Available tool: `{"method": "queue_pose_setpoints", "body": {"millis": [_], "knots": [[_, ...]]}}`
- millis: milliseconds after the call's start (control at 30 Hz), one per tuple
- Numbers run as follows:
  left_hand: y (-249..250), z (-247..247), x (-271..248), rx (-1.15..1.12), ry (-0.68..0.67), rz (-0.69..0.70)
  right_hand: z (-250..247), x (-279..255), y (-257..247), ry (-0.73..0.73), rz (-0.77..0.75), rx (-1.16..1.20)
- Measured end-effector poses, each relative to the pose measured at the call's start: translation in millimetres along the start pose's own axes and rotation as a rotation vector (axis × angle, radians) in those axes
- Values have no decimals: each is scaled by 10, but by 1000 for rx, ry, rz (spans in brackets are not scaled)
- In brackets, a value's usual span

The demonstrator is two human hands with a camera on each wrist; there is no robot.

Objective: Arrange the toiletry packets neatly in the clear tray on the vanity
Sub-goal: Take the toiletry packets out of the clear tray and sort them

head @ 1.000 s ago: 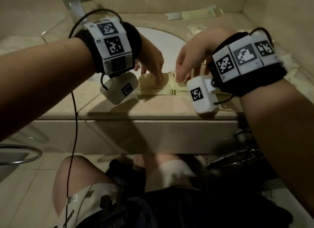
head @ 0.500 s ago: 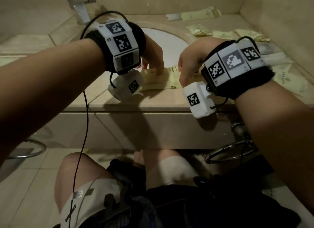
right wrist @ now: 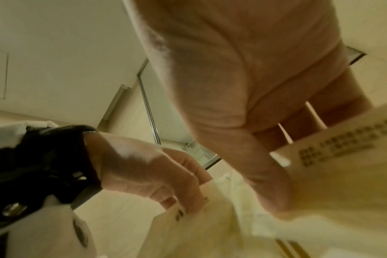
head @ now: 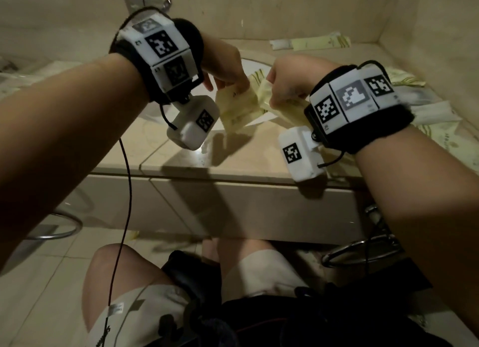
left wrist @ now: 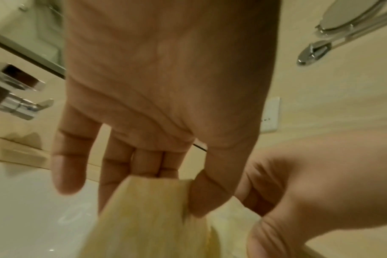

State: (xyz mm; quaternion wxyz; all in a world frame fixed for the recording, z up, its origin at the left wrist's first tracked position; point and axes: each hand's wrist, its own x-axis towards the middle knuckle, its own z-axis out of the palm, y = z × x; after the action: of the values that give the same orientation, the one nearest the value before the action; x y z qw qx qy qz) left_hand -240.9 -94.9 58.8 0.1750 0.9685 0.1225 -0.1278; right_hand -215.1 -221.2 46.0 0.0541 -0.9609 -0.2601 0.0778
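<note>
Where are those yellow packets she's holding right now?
In the head view the yellow packets hang mid-frame, lifted above the counter's front edge, pinched between the left hand and right hand, before the white sink.

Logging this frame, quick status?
Left hand pinches pale packets; right hand grips another bunch. Both lifted over the counter. More packets loose behind. Tray not seen.

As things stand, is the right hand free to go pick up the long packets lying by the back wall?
Probably not yet. The right hand already grips a bundle of yellow packets, which the left hand also pinches. The long packets lie uncovered beyond the sink, so the path looks free once it lets go.
</note>
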Motion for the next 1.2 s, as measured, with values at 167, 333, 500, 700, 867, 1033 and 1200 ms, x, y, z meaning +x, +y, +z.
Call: {"method": "queue_pose_setpoints", "body": {"millis": [167,333,500,700,867,1033,1200], "knots": [[-220,-166,-55,-119,93,-57,-109,91,-182,179,-99,91],[-483,-260,-114,-268,154,-115,-146,206,-461,354,-147,245],[-798,-345,-177,-410,169,-188,-160,330,-752,414,-215,335],[-1164,-453,-348,-452,210,-262,-127,489,-1117,456,-303,396],[-1461,-507,-533,-457,255,-324,-67,573,-1458,445,-374,444],[-1724,-557,-724,-474,295,-385,-36,621,-1776,425,-456,424],[-1960,-597,-876,-487,346,-459,-7,634,-2054,402,-517,414]]}}
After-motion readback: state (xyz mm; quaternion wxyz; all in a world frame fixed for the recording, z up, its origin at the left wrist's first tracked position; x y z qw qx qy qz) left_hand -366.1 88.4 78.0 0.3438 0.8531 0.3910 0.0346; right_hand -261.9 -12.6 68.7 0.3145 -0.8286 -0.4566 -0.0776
